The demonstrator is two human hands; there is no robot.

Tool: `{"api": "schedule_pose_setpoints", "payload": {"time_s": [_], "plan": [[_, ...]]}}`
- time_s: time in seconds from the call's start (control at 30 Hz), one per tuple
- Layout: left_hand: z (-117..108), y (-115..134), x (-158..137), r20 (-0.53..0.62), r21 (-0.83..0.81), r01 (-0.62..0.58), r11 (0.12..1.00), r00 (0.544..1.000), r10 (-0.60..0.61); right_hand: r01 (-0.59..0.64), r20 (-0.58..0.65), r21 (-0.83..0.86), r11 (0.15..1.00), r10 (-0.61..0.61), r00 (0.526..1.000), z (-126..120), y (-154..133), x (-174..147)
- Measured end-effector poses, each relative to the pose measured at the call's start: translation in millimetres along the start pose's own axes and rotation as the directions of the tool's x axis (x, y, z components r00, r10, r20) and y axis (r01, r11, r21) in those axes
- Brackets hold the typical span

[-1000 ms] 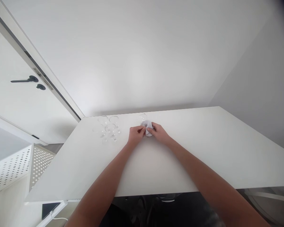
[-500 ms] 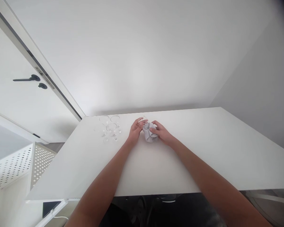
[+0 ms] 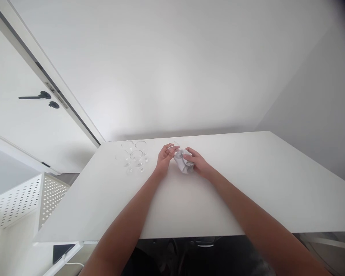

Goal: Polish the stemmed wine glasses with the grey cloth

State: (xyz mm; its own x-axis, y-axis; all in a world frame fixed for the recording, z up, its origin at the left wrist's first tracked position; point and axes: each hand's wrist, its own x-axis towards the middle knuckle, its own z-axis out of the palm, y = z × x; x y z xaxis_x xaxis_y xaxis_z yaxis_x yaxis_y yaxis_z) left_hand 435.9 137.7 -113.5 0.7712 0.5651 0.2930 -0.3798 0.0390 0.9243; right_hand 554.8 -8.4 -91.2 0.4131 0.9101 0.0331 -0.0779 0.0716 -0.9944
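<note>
My left hand is closed around a clear stemmed glass, whose rim shows past the fingertips. Pressed against the glass is a crumpled light-grey cloth, gripped by my right hand. The cloth wraps the part of the glass between the two hands, so that part is hidden. Left of my hands stand several clear wine glasses, upright and grouped close together near the table's far edge.
The white table reaches to a pale wall. At the far left is a white door with a dark handle. A white perforated panel stands beside the table's left side.
The cloth has turned slightly and shifted a little to the right in my right hand. My left hand keeps its hold on the glass. The view has moved slightly.
</note>
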Motion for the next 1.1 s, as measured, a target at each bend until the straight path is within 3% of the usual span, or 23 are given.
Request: {"api": "schedule_pose_setpoints", "payload": {"time_s": [0.07,0.13,0.2,0.27,0.33,0.53,0.6,0.73,0.97,1.1], "plan": [[-0.5,0.9,-0.1,-0.036,0.02,-0.003,1.0,0.999,0.003,0.112,-0.073,-0.226,0.968,-0.132,0.989,1.3,2.0,0.1],[-0.5,1.6,-0.2,-0.059,0.035,-0.005,0.999,0.998,0.007,0.15,-0.102,-0.358,0.922,-0.198,0.975,2.6,2.8,0.4],[-0.1,2.2,-0.1,-0.05,0.038,-0.009,0.999,0.999,0.011,0.103,-0.102,-0.265,0.959,-0.135,0.986,2.9,2.0,0.8],[0.5,2.6,0.1,-0.012,0.023,-0.018,1.0,1.0,0.018,0.012,-0.059,-0.047,0.999,-0.015,0.998,1.8,0.7,1.1],[0.9,2.6,0.2,0.025,-0.004,-0.024,1.0,0.999,0.025,-0.036,-0.01,0.07,0.997,0.037,0.999,-0.2,0.8,1.3],[0.0,3.1,-0.5,-0.068,0.06,-0.007,0.998,0.998,0.011,0.169,-0.091,-0.286,0.943,-0.202,0.975,-1.3,9.0,3.8],[0.0,3.4,-0.7,-0.07,0.077,-0.001,0.997,0.997,0.006,0.116,-0.079,-0.204,0.972,-0.135,0.988,0.8,8.5,4.6],[0.1,3.0,-0.1,-0.02,0.064,-0.017,0.998,1.0,0.018,-0.089,0.036,0.128,0.988,0.085,0.996,3.3,-1.7,1.3],[-2.8,2.3,3.0,-0.108,-0.018,-0.032,0.999,0.994,0.03,-0.088,0.196,0.21,0.974,0.046,0.979,0.8,-11.6,-8.6],[-1.8,4.3,1.7,-0.089,0.028,-0.062,0.998,0.994,0.065,-0.01,0.16,0.071,0.997,-0.001,0.987,1.4,-3.6,-3.8]]}}
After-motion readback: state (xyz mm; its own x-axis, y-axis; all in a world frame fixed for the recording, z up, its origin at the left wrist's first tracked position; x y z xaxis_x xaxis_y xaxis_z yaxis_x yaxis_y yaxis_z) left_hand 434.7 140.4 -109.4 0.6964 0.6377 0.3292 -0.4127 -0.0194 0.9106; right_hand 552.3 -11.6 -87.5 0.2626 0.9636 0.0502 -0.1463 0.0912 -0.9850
